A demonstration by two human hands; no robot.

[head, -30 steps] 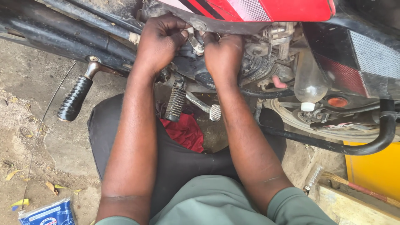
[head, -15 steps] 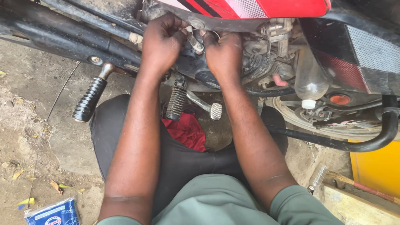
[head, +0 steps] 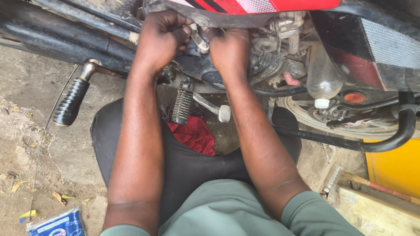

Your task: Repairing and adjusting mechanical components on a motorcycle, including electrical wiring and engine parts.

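Barely anything has shifted since half a second ago, the view just slid a little so the black ribbed kick lever [head: 71, 101] sits slightly further right, and both hands are up in the same spot under the red fuel tank [head: 262, 5] of the motorcycle. Left hand [head: 161, 36] is balled into a tight fist, clamped on a small metal tool [head: 200, 40] that pokes out from its fingers toward the engine [head: 267, 61]. Right hand [head: 230, 49] is just beside it, fingers curled up behind the engine parts, so I can't tell what it's gripping or whether it's gripping anything. The two hands are close together, with the tool showing in the gap between them. Right below them hangs the ribbed footpeg [head: 182, 105] and the silver brake pedal [head: 224, 113], and a red rag [head: 194, 135] lies on the ground under those, by the person's dark trousers. A clear plastic bottle [head: 323, 78] hangs neck-down off to the right of the engine, and a blue packet [head: 57, 223] lies on the dirt floor at the bottom left
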